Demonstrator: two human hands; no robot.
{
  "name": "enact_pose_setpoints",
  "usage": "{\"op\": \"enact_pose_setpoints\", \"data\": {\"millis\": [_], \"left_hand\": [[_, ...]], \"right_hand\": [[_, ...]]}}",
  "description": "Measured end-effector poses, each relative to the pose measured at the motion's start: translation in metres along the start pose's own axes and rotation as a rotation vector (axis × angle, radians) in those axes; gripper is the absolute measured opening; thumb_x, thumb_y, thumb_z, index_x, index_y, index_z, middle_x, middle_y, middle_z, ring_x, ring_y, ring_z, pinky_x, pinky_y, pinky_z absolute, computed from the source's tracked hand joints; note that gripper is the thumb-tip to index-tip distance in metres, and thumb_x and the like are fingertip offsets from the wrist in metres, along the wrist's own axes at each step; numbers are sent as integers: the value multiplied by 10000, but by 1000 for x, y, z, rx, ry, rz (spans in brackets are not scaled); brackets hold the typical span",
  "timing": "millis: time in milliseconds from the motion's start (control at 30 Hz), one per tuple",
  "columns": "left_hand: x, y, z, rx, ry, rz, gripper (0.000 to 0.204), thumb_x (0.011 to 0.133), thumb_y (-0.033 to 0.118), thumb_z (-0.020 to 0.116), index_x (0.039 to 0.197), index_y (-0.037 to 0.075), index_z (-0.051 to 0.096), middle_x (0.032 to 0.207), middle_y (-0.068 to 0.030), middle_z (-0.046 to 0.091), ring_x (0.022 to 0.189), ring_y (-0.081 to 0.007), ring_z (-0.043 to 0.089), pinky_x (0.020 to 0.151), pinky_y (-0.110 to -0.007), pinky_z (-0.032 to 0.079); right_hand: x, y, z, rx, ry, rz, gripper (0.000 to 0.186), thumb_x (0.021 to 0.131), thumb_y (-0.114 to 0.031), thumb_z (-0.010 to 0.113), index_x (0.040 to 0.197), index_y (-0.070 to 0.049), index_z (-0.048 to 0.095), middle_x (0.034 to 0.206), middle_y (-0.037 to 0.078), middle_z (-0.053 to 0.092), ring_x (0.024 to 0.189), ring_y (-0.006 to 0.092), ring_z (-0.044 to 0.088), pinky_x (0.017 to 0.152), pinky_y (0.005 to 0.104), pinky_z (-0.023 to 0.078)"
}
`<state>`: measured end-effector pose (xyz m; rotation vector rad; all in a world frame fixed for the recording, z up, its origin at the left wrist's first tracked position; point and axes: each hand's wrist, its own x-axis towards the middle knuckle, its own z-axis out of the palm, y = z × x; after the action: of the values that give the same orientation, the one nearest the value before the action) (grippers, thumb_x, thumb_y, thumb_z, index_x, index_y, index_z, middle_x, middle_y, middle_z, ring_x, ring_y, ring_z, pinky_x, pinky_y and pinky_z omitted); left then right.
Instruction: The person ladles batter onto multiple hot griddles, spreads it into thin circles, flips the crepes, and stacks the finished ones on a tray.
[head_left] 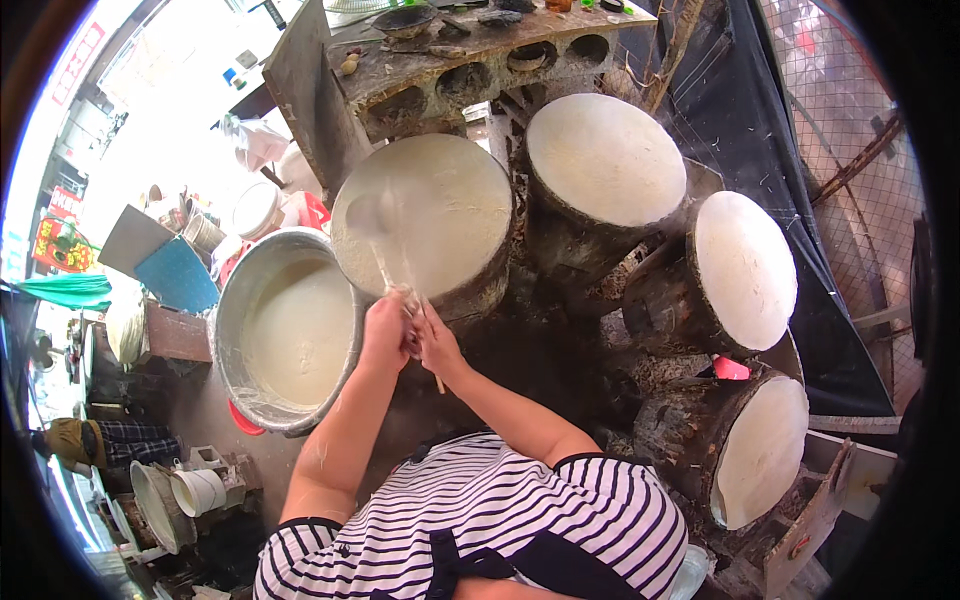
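My left hand (384,330) and my right hand (432,340) meet in front of me, both closed on the thin handle of a ladle (380,225). Its bowl is blurred over a round drum-shaped surface (445,210) coated with pale white batter. To the left of my hands stands a large metal pot (285,330) filled with the same white batter.
Three more batter-coated drums: one (605,155) behind, one (745,270) at right, one (762,450) lower right. A concrete block shelf (480,70) with small items sits at the back. A white bucket (198,492) and a blue board (178,275) lie left; dark netting (790,150) hangs right.
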<state>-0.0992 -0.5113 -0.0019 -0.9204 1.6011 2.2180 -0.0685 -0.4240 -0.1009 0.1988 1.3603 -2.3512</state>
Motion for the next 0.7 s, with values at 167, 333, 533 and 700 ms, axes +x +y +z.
{"op": "enact_pose_setpoints", "data": {"millis": [167,333,533,700], "left_hand": [[-58,56,-36,-1531,-728,-290,193,943,117,383,783,14,415,672,-26,421,505,-118,455,396,-234,397],[-97,83,-48,-1419,-849,-86,181,943,138,384,808,18,386,684,-44,420,502,-131,453,384,-255,410],[-105,75,-91,-1296,-836,36,182,953,150,368,848,1,373,742,-59,406,513,-139,415,386,-276,388],[-102,55,-124,-1253,-734,52,170,951,142,379,872,-8,379,753,-55,414,502,-137,411,379,-273,370]], "right_hand": [[-12,-20,-43,-646,198,-609,422,903,-233,528,1315,-170,463,743,76,592,652,175,597,561,318,461],[-36,-71,-111,-1913,241,-528,468,816,-236,592,1267,-270,474,689,82,522,491,276,563,437,414,471],[-26,-108,-120,-1906,316,-572,496,810,-229,603,1282,-224,451,681,89,522,500,284,569,444,405,472],[-11,-74,-96,-1987,197,-532,528,849,-168,506,1350,-248,360,731,107,550,547,276,597,487,412,482]]}}
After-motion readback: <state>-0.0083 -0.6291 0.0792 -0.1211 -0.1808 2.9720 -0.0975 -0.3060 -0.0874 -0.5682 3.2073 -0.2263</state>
